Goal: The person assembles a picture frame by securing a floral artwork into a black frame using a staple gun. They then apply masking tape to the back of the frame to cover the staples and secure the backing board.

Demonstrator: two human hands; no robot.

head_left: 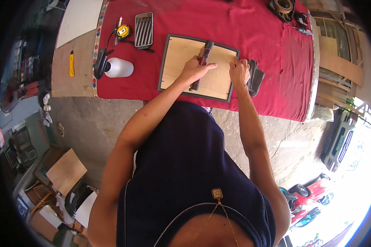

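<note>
Clasping tool (205,54) in left grip (193,71), thumb stuck out, over framed panel (178,61), upper centre of picture. Holding right grip (239,73) at panel's right edge, fingers curled; can't tell if pinching anything. Dark pouch (257,80) just beside. Bottle (120,68), tape measure (122,31) upper left on red worktop (284,82).

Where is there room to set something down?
The red cloth is bare between the dark grey item and the cloth's right edge, and beyond the framed board, right of the striped slab. It's crowded at left, around the spray bottle and tape measure, and under both hands.
</note>
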